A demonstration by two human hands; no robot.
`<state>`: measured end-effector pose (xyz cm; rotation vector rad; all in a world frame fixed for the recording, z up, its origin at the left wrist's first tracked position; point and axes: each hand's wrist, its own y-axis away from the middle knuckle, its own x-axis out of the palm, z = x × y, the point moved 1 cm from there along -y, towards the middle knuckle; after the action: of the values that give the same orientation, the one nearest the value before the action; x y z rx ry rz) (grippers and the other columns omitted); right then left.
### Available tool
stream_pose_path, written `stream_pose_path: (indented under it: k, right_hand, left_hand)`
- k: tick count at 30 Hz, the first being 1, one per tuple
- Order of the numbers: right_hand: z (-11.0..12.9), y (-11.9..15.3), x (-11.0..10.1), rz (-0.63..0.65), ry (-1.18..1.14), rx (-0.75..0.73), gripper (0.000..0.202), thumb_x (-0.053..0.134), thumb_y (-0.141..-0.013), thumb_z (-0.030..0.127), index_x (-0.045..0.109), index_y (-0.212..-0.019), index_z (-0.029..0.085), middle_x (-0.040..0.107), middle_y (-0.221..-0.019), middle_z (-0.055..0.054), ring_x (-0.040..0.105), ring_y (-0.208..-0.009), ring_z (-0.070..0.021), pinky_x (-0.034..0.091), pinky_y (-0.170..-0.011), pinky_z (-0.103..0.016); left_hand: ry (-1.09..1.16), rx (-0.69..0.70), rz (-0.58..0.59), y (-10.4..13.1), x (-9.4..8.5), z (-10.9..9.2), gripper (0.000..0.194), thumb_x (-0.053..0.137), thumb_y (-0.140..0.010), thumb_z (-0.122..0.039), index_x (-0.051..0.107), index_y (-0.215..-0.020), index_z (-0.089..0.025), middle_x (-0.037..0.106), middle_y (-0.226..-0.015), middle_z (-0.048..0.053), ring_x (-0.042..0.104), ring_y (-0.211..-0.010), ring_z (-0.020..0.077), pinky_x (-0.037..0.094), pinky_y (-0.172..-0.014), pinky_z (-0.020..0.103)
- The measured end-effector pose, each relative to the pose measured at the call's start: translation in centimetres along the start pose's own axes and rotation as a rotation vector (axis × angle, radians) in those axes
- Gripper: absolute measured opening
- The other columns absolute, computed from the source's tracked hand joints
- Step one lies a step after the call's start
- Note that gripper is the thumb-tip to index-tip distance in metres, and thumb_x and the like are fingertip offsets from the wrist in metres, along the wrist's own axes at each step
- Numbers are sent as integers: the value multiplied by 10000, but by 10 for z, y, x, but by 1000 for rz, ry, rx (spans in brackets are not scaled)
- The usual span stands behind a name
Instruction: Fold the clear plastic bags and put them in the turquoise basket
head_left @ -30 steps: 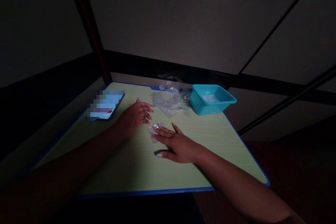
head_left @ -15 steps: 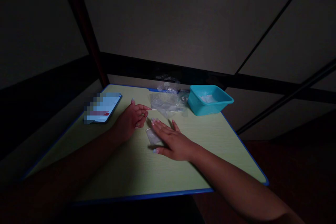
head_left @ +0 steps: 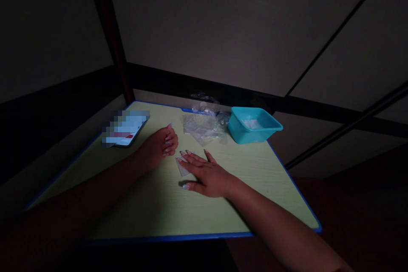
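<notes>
My right hand [head_left: 210, 176] lies flat with its fingers spread, pressing on a small clear plastic bag [head_left: 182, 169]. Only the bag's left part shows; the fingers cover the rest. My left hand [head_left: 164, 144] is curled into a loose fist just left of the bag, its thumb pointing up, with nothing visible in it. Farther back on the table is a loose pile of clear plastic bags [head_left: 200, 127], touched by neither hand.
A turquoise plastic basket [head_left: 244, 132] with something whitish inside stands at the back right of the table [head_left: 153, 212]. A phone [head_left: 130, 129] with a lit, partly blurred screen lies at the left. Behind the table rises a panelled wall [head_left: 197, 29].
My left hand's fingers, partly stretched toward the bags before, have curled in. The right hand stays flat on the small bag, a little nearer me. The view has shifted slightly.
</notes>
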<state>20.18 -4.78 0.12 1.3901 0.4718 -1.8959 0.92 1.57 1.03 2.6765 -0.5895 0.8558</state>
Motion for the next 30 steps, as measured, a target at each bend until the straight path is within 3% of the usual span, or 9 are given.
stream_pose_path:
  k: [7, 15, 21, 30]
  right_hand:
    - [1, 2, -1, -3, 19, 6, 737, 385, -930, 601, 135, -1529, 252, 99, -1592, -78, 82, -1471, -210, -21, -1127, -592]
    - [3, 4, -3, -40, 37, 2, 721, 404, -938, 559, 133, -1530, 250, 47, -1593, -92, 53, -1473, -219, -9, -1116, -608]
    - [1, 5, -4, -44, 38, 44, 711, 436, -938, 516, 136, -1530, 260, 32, -1595, -87, 53, -1472, -236, 1, -1114, -612]
    - [-2, 6, -4, -29, 49, 58, 725, 450, -933, 517, 137, -1530, 249, 11, -1593, -91, 32, -1474, -234, -5, -1109, -621]
  left_hand:
    - [7, 13, 43, 3, 1, 0, 478, 405, -972, -262, 373, -502, -177, 286, -442, -58, 282, -339, 70, 278, -351, 177]
    - [29, -79, 190, 0, -3, 0, 614, 259, -995, -444, 320, -439, -190, 251, -397, -44, 255, -314, 80, 277, -359, 217]
    - [32, -54, 168, 7, 1, -4, 676, 159, -986, -497, 350, -414, -192, 233, -375, -38, 264, -297, 86, 298, -383, 242]
    - [9, -79, 168, 10, 4, -5, 728, 152, -933, -646, 370, -405, -196, 254, -376, -32, 266, -315, 90, 315, -411, 263]
